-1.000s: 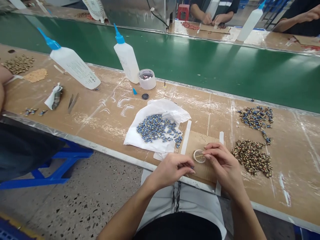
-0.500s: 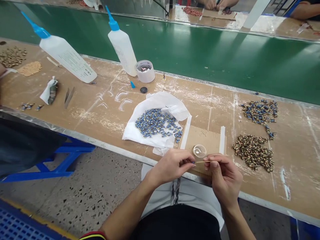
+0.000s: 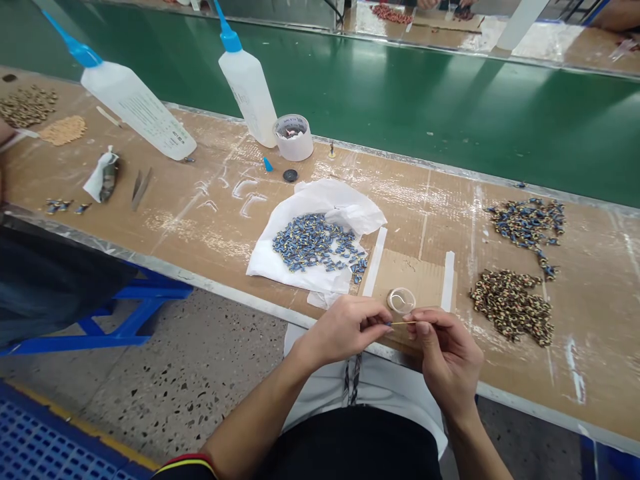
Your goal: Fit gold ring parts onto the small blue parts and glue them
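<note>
A tiny blue piece [image 3: 388, 324] is pinched between the fingertips of my left hand [image 3: 343, 333]; most of it is hidden. My right hand [image 3: 450, 350] grips a thin yellowish stick [image 3: 404, 323], whose tip meets the blue piece. Just beyond my fingers sits a small clear cup [image 3: 391, 301] with a glossy clear substance inside. Left of it, many small blue-and-yellow pieces [image 3: 310, 240] lie on a white sheet [image 3: 263, 260]. To my right are a heap of brown-and-cream pieces [image 3: 510, 307] and a heap of blue-and-brown ones [image 3: 527, 223].
Two white bottles with blue nozzles [image 3: 137, 110] [image 3: 247, 93] stand at the back left. Near them are a tape roll [image 3: 295, 148], a black cap [image 3: 290, 175] and tweezers [image 3: 141, 189]. A green belt [image 3: 380, 100] runs behind the table. Other people's hands show across it.
The camera view has shifted slightly. My right hand has drawn a little closer to my left, so less of the stick shows between them.
</note>
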`<action>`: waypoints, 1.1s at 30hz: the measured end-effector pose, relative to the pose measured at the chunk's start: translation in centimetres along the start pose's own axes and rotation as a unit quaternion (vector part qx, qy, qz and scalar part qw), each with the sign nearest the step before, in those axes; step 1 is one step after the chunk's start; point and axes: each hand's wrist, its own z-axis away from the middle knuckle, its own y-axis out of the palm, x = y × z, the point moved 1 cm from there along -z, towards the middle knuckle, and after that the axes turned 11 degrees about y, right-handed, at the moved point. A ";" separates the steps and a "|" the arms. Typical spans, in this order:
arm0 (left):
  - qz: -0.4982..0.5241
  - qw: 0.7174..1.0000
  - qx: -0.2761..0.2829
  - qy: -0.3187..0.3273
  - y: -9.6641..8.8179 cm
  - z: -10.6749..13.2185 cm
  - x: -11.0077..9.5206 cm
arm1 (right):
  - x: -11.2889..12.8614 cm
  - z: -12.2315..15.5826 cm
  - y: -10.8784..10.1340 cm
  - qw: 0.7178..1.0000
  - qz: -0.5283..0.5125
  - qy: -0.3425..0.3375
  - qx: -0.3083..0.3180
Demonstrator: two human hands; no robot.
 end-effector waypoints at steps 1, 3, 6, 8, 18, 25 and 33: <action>0.000 1.000 0.000 0.001 0.0 0.0 0.0 | 0.0 0.0 0.0 1.000 0.001 -0.002 0.002; 0.001 1.000 -0.002 0.001 0.0 0.0 0.0 | 0.0 0.1 0.0 1.000 0.000 -0.008 0.003; 0.002 1.000 -0.005 0.000 0.0 0.1 0.0 | 0.1 0.2 0.1 1.000 0.001 -0.012 0.002; 0.001 1.000 -0.004 0.003 0.0 0.1 0.0 | 0.1 0.2 0.1 1.000 0.001 -0.015 0.004; -0.013 1.000 0.003 0.020 -0.1 0.1 0.1 | 0.2 0.1 0.2 1.000 -0.002 -0.016 0.010; -0.007 1.000 0.002 0.008 -0.2 0.2 0.0 | 0.6 -0.3 0.0 0.997 -0.068 0.006 -0.035; -0.012 1.000 0.005 -0.006 -0.7 0.3 -0.1 | 1.5 -2.0 0.9 0.988 0.128 -0.079 -0.031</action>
